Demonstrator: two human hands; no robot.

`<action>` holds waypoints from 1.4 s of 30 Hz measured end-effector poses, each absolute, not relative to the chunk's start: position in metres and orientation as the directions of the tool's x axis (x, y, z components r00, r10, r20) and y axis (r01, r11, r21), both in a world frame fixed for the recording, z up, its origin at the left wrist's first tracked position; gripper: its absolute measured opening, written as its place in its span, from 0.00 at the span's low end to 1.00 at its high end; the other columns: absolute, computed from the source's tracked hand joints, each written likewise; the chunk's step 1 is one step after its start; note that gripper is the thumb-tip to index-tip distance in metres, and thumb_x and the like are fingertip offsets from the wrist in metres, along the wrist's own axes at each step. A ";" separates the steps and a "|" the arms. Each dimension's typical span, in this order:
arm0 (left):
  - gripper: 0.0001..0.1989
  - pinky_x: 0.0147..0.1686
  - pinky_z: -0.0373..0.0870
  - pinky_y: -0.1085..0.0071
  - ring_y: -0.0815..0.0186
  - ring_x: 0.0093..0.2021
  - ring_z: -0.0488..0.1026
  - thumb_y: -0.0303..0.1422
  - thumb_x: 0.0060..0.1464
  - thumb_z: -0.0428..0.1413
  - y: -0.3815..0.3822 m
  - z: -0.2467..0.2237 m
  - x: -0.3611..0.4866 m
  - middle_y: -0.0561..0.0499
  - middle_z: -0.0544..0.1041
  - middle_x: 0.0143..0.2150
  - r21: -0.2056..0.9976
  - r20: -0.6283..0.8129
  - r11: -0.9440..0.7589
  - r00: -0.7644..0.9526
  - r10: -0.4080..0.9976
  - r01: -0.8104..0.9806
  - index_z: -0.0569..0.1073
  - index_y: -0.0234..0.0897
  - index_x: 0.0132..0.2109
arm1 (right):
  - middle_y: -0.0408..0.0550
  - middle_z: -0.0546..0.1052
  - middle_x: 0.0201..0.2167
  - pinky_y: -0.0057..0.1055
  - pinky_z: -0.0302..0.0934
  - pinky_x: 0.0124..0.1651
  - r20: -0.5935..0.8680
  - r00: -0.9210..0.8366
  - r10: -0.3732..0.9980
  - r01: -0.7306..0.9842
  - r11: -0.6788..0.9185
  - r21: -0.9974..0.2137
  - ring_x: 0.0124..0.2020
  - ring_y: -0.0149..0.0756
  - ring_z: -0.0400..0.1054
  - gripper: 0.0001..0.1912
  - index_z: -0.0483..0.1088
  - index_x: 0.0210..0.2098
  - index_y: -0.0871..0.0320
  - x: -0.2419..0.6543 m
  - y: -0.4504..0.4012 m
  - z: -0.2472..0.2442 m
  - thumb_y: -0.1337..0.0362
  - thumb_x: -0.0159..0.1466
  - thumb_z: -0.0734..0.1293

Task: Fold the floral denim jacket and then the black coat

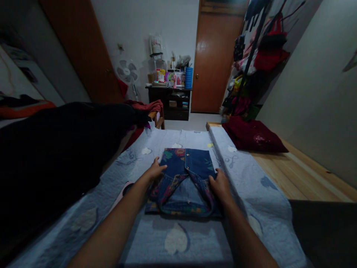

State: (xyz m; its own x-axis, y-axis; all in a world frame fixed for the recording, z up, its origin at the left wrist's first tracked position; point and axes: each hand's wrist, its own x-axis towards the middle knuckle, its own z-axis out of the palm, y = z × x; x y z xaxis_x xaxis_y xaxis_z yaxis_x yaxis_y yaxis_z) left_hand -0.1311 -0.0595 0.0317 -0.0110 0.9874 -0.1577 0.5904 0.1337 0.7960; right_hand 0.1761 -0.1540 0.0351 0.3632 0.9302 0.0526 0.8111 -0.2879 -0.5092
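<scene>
A blue denim garment with colourful floral patches lies folded into a rough rectangle on the pale blue bedding, its collar opening toward me. My left hand is at its left edge, thumb and fingers apart, the thumb reaching over the cloth. At the right edge is my right hand, with its thumb on the denim and its fingers spread along the side. Neither hand has its fingers closed round the cloth.
Dark clothing is heaped on the left. A folded maroon garment lies at the right on wooden boards. Partly behind my left forearm is a pink-edged object. A fan and a dark cabinet stand farther back.
</scene>
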 end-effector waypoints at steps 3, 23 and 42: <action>0.38 0.31 0.72 0.71 0.63 0.32 0.77 0.35 0.51 0.59 -0.084 0.038 -0.139 0.47 0.78 0.38 0.889 -0.324 0.317 -0.037 0.945 0.329 0.51 0.40 0.65 | 0.64 0.71 0.54 0.37 0.59 0.56 -0.047 0.410 0.911 0.717 -0.354 -0.600 0.55 0.50 0.66 0.33 0.58 0.61 0.69 0.180 -0.150 0.041 0.60 0.59 0.64; 0.22 0.35 0.78 0.60 0.57 0.32 0.80 0.29 0.48 0.61 -0.146 0.061 -0.141 0.47 0.82 0.36 0.727 -0.531 0.617 0.323 0.783 -0.302 0.70 0.38 0.52 | 0.46 0.79 0.27 0.32 0.70 0.35 -0.508 0.070 0.859 -0.190 -0.488 -0.852 0.26 0.35 0.74 0.08 0.70 0.38 0.59 0.167 -0.144 0.077 0.68 0.59 0.64; 0.30 0.36 0.75 0.66 0.62 0.31 0.78 0.22 0.38 0.58 -0.133 0.075 -0.124 0.51 0.80 0.37 0.873 -0.414 0.460 0.251 0.875 -0.161 0.68 0.37 0.52 | 0.45 0.80 0.34 0.35 0.70 0.38 -0.388 -0.040 0.921 -0.148 -0.390 -0.909 0.30 0.37 0.74 0.28 0.65 0.52 0.57 0.168 -0.134 0.070 0.73 0.50 0.65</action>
State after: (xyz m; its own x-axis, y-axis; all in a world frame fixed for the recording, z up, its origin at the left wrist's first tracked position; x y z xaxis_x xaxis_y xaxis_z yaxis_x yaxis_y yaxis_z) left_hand -0.1236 -0.1329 0.0753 0.2512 0.8749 -0.4141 -0.1613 0.4596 0.8733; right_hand 0.1683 -0.1338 0.0696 -0.0400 0.9206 -0.3885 -0.1476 -0.3900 -0.9089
